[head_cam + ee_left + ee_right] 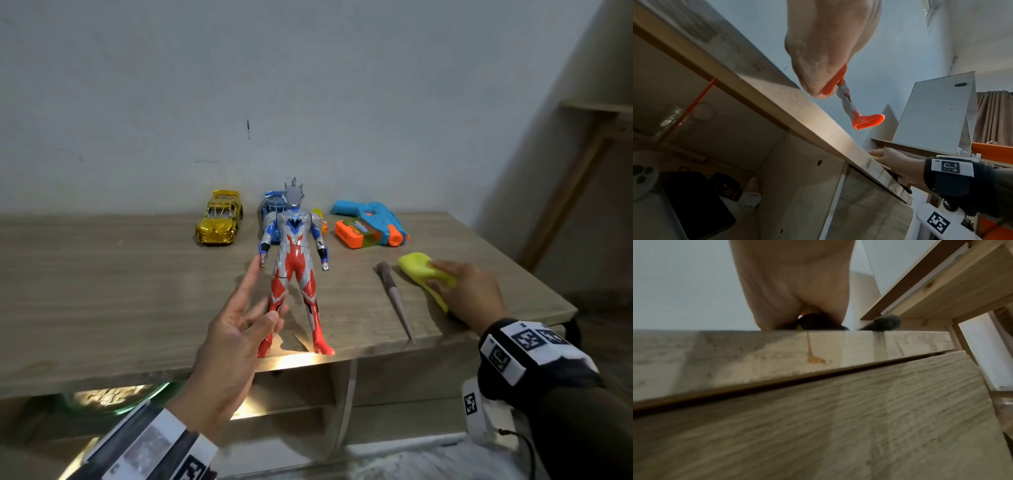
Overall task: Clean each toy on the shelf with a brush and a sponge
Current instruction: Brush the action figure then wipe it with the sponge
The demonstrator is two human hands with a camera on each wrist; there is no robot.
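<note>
From the head view, the red, silver and blue plastic hero figure point(295, 270) is upright at the front edge of the wood-grain shelf point(120, 284); whether it is clean cannot be told. The gold toy car point(219, 218), a blue one behind the figure and the blue-and-orange toy blaster point(371, 224) wait untouched, so most work seems left. The left hand point(236, 329) pinches the figure's leg, index finger extended. The right hand point(469, 291) grasps the yellow sponge point(416, 269); the slim tapered brush point(394, 294) lies beside it.

The left wrist view shows fingers point(818, 78) clamped on the orange leg, with the foot seeming clear of the shelf.

In the right wrist view, the palm blocks the fingers.
</note>
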